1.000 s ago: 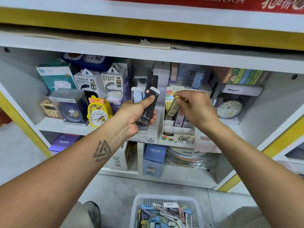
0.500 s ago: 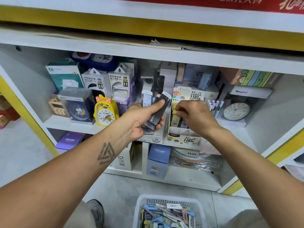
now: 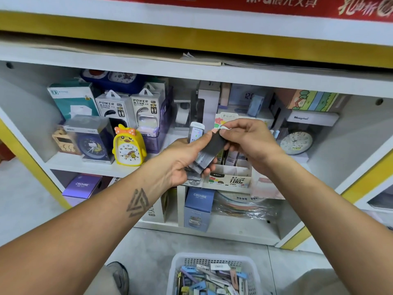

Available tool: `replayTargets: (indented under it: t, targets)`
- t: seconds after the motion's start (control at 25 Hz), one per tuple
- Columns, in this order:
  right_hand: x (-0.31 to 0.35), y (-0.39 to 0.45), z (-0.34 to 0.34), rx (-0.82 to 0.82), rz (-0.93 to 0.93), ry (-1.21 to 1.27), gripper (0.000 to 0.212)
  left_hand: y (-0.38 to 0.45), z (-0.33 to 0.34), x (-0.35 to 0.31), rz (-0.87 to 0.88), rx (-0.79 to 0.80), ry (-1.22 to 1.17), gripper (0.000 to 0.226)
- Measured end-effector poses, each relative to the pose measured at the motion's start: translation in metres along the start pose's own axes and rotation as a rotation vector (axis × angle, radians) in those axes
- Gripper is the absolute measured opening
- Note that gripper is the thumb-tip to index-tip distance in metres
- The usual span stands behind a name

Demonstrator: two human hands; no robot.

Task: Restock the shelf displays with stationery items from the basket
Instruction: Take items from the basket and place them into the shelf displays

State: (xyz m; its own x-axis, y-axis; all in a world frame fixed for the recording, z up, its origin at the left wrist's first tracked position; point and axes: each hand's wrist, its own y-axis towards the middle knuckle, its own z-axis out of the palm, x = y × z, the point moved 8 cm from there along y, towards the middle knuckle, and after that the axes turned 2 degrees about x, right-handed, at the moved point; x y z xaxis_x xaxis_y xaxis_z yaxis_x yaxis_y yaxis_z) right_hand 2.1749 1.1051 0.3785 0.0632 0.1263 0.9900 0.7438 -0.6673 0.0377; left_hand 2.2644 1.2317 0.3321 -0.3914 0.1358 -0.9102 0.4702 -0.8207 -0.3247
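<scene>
My left hand point(image 3: 182, 158) grips a fanned stack of slim pencil-lead cases point(image 3: 207, 153) in front of the middle shelf; a pale one point(image 3: 196, 133) stands up behind the dark ones. My right hand point(image 3: 247, 141) pinches the top end of the front dark case with thumb and fingers. Just behind and below both hands sits the cardboard lead display box point(image 3: 230, 177), holding several upright cases. A white basket point(image 3: 180, 267) on the floor at the bottom is full of mixed stationery packs.
Left of the hands the shelf point(image 3: 70, 165) carries a yellow duck clock point(image 3: 128, 147), a boxed blue clock point(image 3: 91, 139) and power bank boxes point(image 3: 129, 109). A round clock point(image 3: 296, 142) stands at the right. Boxes fill the lower shelf. My shoe point(image 3: 119, 275) is beside the basket.
My right hand left the display box, where it had put a yellow-labelled case, and moved left to pinch the top of the dark case in my left hand.
</scene>
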Motion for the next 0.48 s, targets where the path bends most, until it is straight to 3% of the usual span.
replayTargets:
  t: [0.28, 0.48]
  targets:
    - [0.012, -0.004, -0.043, -0.033, -0.03, -0.024, 0.012, 0.008, -0.022, -0.01, 0.085, -0.136, 0.024, 0.035]
    - [0.01, -0.008, -0.04, 0.066, -0.041, -0.311, 0.014, 0.01, -0.032, -0.013, 0.106, -0.2, 0.009, 0.05]
